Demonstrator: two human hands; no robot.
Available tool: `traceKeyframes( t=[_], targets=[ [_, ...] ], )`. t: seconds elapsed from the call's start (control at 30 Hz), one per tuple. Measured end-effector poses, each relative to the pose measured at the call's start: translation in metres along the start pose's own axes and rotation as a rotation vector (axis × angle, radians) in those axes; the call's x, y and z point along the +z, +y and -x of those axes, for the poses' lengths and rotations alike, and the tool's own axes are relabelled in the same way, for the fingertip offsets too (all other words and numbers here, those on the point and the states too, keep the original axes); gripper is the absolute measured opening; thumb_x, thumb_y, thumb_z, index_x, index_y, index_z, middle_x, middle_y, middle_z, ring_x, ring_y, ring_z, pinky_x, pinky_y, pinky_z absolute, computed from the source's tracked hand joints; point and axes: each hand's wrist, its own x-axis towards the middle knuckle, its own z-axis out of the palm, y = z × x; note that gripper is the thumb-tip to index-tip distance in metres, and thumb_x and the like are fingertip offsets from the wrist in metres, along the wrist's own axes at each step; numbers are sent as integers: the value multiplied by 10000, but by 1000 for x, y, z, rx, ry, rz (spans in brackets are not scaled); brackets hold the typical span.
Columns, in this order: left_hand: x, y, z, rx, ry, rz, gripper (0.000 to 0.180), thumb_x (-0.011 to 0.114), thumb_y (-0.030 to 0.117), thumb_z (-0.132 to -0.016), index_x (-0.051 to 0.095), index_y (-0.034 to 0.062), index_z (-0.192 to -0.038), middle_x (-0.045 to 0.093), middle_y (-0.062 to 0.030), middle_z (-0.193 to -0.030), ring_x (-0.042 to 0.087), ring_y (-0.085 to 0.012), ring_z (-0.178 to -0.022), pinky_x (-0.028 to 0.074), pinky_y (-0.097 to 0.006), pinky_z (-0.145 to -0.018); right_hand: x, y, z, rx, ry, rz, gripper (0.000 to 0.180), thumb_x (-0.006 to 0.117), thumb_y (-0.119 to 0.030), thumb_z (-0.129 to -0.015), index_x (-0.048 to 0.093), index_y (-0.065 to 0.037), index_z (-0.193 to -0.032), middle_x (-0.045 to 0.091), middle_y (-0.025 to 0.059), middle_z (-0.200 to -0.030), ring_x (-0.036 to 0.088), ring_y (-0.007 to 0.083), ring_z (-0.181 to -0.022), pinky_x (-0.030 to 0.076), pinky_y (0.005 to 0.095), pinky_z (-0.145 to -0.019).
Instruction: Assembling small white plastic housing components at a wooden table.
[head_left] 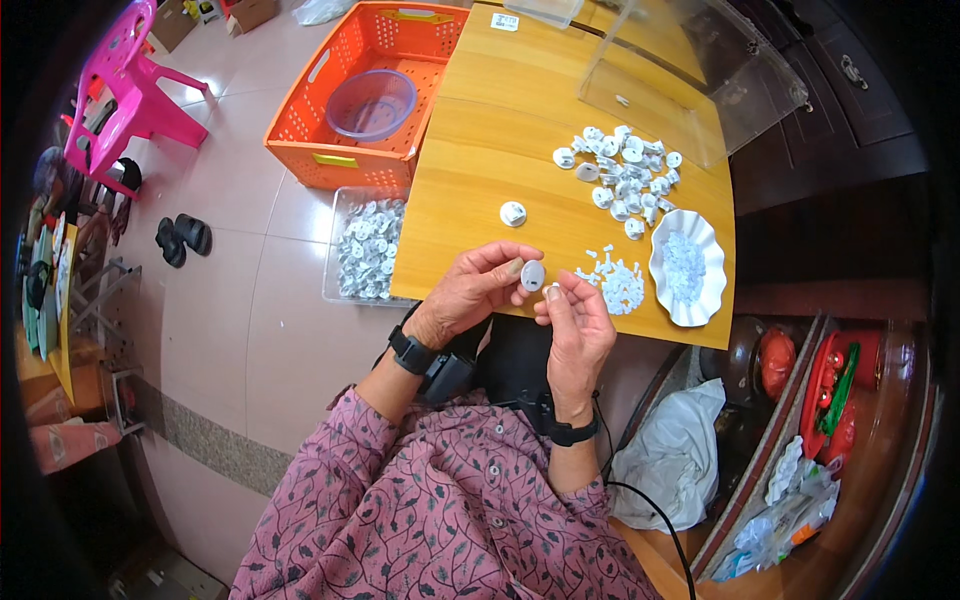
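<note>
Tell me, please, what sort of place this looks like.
Probably a home used for small-parts work: white parts lie on a wooden table, with a chair and dark cabinet nearby.

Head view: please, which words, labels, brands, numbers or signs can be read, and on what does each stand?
None can be read reliably.
White sticker on the yellow table: dark print, too small.
Plastic packaging at lower right: coloured marks, too blurred.
Round white piece in the left hand: a dark mark, no lettering visible.
</note>
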Motion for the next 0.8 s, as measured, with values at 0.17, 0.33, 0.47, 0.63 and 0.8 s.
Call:
traceKeyframes(
  t=[0.17, 0.33, 0.47, 0.63, 0.8],
  targets=[
    [0, 1, 1, -16, -29, 49, 290, 579, 137, -1034, 607, 5, -1290, 653, -45, -1005, 620, -111, -839, 551, -268, -810, -1, 3, 0, -11, -32, 27, 160, 653, -75, -976, 630, 29, -1095, 687, 48, -928, 646, 75, -770, 520, 207, -677],
    [-2, -1, 1, -27, -27, 1, 302, 588, 161, -1029, 599, 22, -1298, 660, -54, -1029, 636, -130, -850, 568, -307, -814, 0, -1, 1, 6, -1, 39, 152, 672, -88, -971, 638, 23, -1069, 689, 37, -901, 648, 77, -755, 510, 206, -671],
    [-2, -1, 1, -8, -33, -15, 305, 601, 148, -1022, 599, 9, -1293, 663, -65, -1053, 639, -136, -862, 567, -299, -823, 0, 6, -1, -33, 6, 30, 133, 690, -83, -958, 650, 13, -1042, 677, 27, -885, 624, 62, -754, 478, 194, -653],
    [-4, -2, 1, -8, -31, -3, 306, 617, 132, -1011, 604, -3, -1285, 664, -73, -1080, 635, -142, -885, 559, -294, -841, 0, 12, -2, -68, 15, 7, 100, 698, -68, -950, 664, 0, -1014, 647, -5, -854, 576, 39, -737, 444, 182, -641],
    [-3, -3, 1, -9, -10, -2, 318, 635, 127, -999, 605, -6, -1286, 663, -77, -1089, 634, -151, -899, 557, -296, -852, -2, 17, -2, -179, 16, 229, 67, 667, -47, -965, 636, 11, -982, 631, -7, -913, 570, 41, -793, 466, 198, -702]
  ],
)
